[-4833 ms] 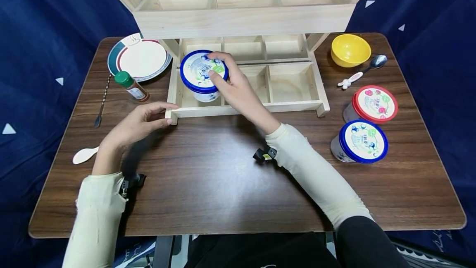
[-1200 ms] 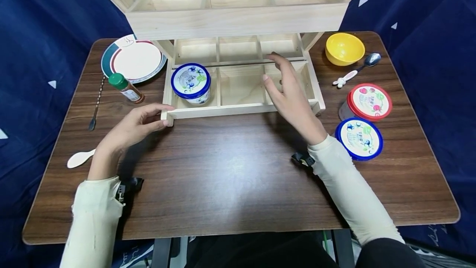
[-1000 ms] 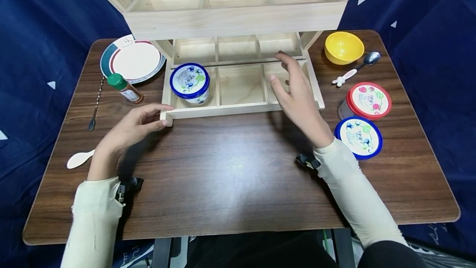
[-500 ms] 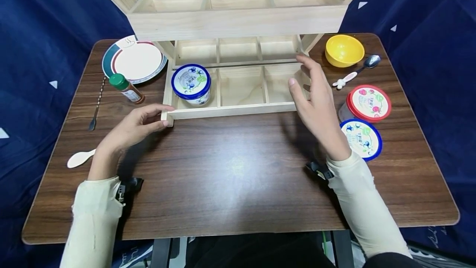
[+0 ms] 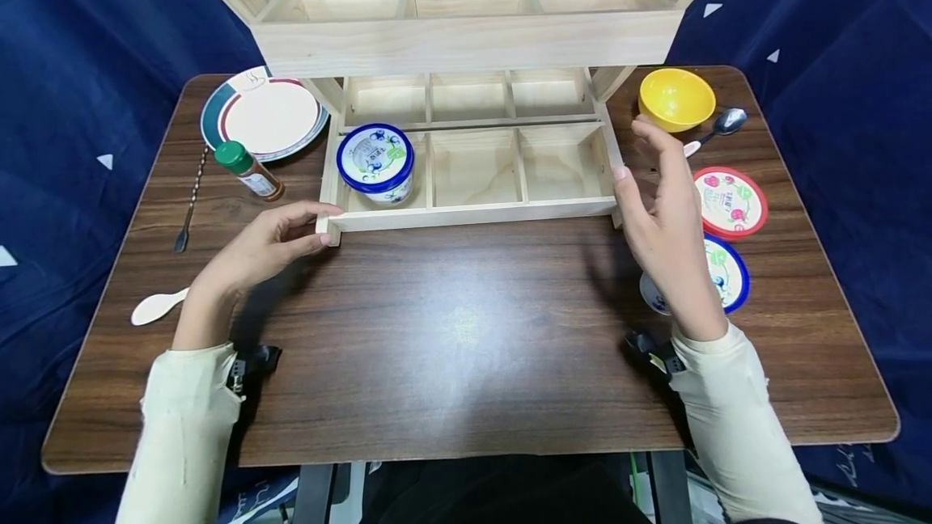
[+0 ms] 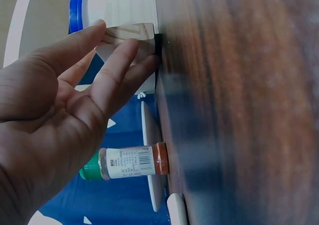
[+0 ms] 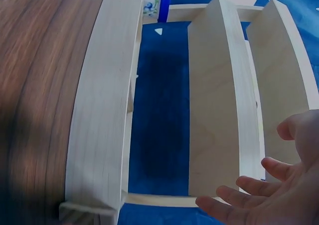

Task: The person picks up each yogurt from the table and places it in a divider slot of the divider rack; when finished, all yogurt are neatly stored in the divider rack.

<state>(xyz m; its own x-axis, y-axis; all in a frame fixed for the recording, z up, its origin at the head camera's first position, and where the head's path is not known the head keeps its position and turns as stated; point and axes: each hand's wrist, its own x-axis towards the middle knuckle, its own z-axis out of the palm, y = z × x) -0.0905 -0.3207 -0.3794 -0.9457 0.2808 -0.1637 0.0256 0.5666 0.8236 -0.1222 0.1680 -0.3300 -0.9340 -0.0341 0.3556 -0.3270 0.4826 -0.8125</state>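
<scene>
My left hand (image 5: pixel 265 249) pinches the front left corner of a pale wooden rack (image 5: pixel 473 217) between thumb and fingers; the left wrist view shows the fingertips on the corner post (image 6: pixel 132 32). A white tub with a blue lid (image 5: pixel 374 158) stands upright in the rack's front left compartment. Empty-handed, my right hand (image 5: pixel 670 225) hovers by the rack's right side, its fingers loosely spread. Behind it, partly covered, are a red-lidded tub (image 5: pixel 731 202) and another blue-lidded tub (image 5: pixel 728 273) on the table.
A yellow bowl (image 5: pixel 677 99) and a metal spoon (image 5: pixel 728 121) are at the back right. To the left lie stacked plates (image 5: pixel 273 116), a green-capped spice bottle (image 5: pixel 255 172), a thin twisted-handle spoon (image 5: pixel 191 200) and a white spoon (image 5: pixel 156 308). Rack tiers (image 5: pixel 466 39) overhang the back.
My right hand set the blue-lidded tub down in the front left compartment, let go, and moved right past the rack's edge. The left hand kept its hold on the corner.
</scene>
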